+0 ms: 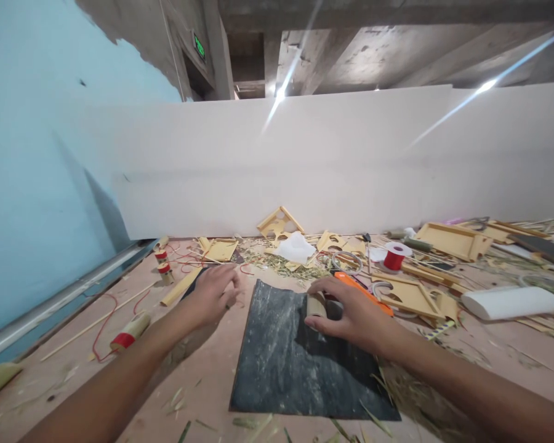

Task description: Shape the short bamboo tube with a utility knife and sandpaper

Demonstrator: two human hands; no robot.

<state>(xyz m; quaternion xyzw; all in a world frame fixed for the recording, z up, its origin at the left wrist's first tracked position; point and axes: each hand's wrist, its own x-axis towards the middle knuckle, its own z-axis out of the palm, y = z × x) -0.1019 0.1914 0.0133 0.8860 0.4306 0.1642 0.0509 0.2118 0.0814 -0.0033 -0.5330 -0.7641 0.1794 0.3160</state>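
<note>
My right hand is closed around a short bamboo tube, thumb on the near side and fingers over the far side. The tube rests on or just above a dark sheet that looks like sandpaper, worn with pale streaks. To the left of the sheet, my left hand hovers with loosely bent fingers, slightly blurred, and nothing shows in it. Partly hidden behind that hand lies another dark piece. Close to my right hand is an orange utility knife.
At left lie a red-banded bamboo tube, two small red-banded pieces, red thread and a thin stick. A red thread spool, yellow card trays and a white roll crowd the right. A white panel stands behind.
</note>
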